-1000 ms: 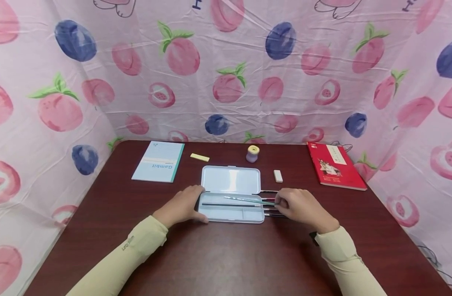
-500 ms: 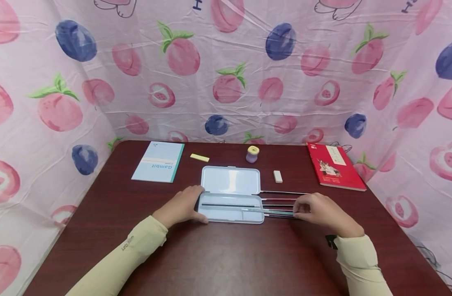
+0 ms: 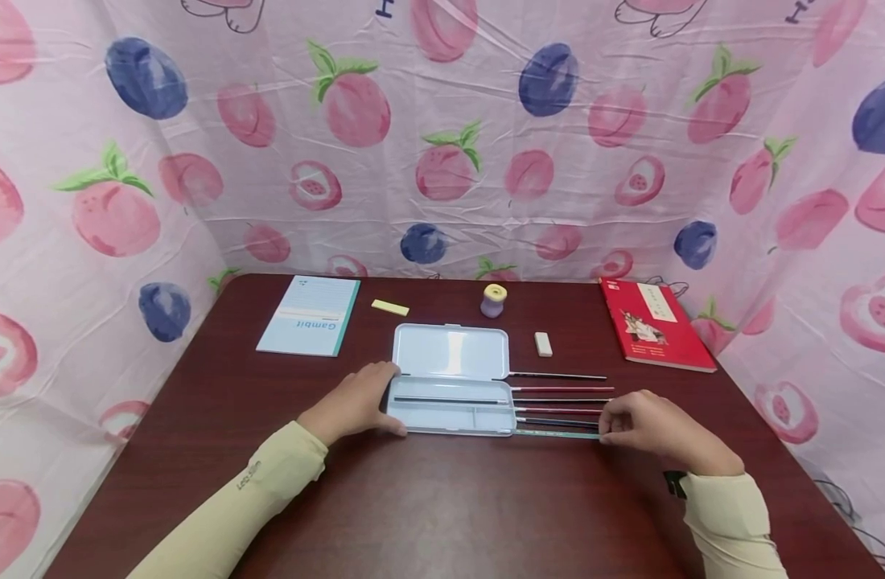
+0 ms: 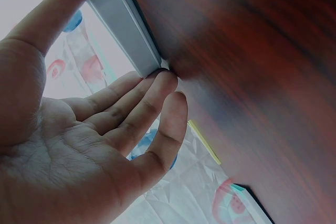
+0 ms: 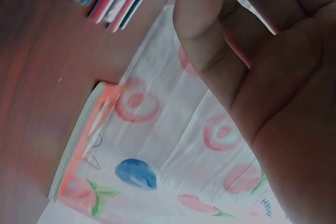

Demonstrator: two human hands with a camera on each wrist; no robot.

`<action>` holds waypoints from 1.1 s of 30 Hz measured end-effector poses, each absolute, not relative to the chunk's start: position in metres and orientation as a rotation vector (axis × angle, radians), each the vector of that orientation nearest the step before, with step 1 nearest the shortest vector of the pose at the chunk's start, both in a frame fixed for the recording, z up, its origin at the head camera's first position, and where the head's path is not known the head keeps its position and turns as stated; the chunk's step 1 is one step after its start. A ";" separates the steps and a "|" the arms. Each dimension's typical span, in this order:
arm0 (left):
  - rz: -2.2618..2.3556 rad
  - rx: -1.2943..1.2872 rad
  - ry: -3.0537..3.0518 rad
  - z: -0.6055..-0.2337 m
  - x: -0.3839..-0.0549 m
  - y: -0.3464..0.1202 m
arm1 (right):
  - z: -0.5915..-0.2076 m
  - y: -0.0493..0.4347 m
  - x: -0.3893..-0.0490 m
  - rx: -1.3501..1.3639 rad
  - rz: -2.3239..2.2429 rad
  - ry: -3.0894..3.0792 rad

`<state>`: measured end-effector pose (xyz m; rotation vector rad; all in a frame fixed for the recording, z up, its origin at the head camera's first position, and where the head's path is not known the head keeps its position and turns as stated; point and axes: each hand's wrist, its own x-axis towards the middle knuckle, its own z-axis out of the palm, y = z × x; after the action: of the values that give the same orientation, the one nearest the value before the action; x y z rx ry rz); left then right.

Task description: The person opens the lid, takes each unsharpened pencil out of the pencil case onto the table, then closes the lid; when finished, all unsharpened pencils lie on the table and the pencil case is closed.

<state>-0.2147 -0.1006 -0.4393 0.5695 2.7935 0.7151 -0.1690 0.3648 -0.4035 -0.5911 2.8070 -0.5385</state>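
Case touches left hand, right hand by teal pencil

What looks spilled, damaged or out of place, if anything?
Nothing looks spilled or damaged. Oddly, the light-blue paper notebook lies with its title upside down in the head view. The thin red, dark and teal sticks right of the pale-blue rectangular case lie roughly parallel.

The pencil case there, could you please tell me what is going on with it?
A person's left hand rests against the left end of the open pencil case, while the right hand pinches the right end of a teal pencil. Five other pencils lie to the case's right, beyond the teal one; one dark pencil lies inside the case.
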 end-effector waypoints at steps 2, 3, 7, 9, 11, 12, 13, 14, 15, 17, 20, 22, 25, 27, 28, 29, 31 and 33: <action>0.714 0.570 2.795 -0.439 -0.215 -0.101 | -0.405 0.368 -0.168 -0.587 -0.546 2.792; 0.713 0.570 2.795 -0.439 -0.215 -0.101 | -0.406 0.370 -0.167 -0.581 -0.552 2.783; 0.711 0.565 2.796 -0.439 -0.215 -0.101 | -0.409 0.376 -0.165 -0.581 -0.579 2.743; 0.708 0.569 2.798 -0.439 -0.214 -0.101 | -0.410 0.378 -0.164 -0.580 -0.587 2.728; 0.709 0.570 2.797 -0.439 -0.214 -0.101 | -0.410 0.380 -0.164 -0.572 -0.593 2.715; 0.709 0.571 2.796 -0.438 -0.213 -0.101 | -0.410 0.381 -0.164 -0.565 -0.595 2.709; 0.711 0.571 2.796 -0.438 -0.213 -0.101 | -0.411 0.381 -0.164 -0.559 -0.599 2.702; 0.711 0.573 2.797 -0.438 -0.213 -0.101 | -0.411 0.382 -0.164 -0.556 -0.601 2.698; 0.711 0.574 2.798 -0.438 -0.213 -0.101 | -0.411 0.382 -0.164 -0.553 -0.603 2.695; 0.712 0.570 2.797 -0.439 -0.214 -0.100 | -0.412 0.383 -0.164 -0.550 -0.606 2.688; 0.704 0.578 2.803 -0.439 -0.214 -0.100 | -0.413 0.384 -0.164 -0.545 -0.613 2.684; 0.699 0.582 2.804 -0.439 -0.214 -0.100 | -0.414 0.384 -0.164 -0.538 -0.619 2.679; 0.695 0.581 2.803 -0.439 -0.214 -0.100 | -0.416 0.384 -0.164 -0.536 -0.623 2.678; 0.693 0.575 2.801 -0.439 -0.214 -0.100 | -0.417 0.384 -0.165 -0.534 -0.629 2.678; 0.694 0.571 2.800 -0.439 -0.214 -0.100 | -0.417 0.383 -0.165 -0.532 -0.631 2.678; 0.694 0.570 2.801 -0.439 -0.215 -0.100 | -0.417 0.383 -0.165 -0.530 -0.634 2.678; 0.696 0.568 2.800 -0.439 -0.214 -0.100 | -0.418 0.382 -0.166 -0.521 -0.639 2.677; 0.699 0.568 2.799 -0.438 -0.214 -0.100 | -0.418 0.382 -0.166 -0.508 -0.644 2.677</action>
<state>-0.2139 -0.1003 -0.4384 0.5680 2.7988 0.6995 -0.1658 0.3821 -0.4176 -0.5084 2.6769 -0.6436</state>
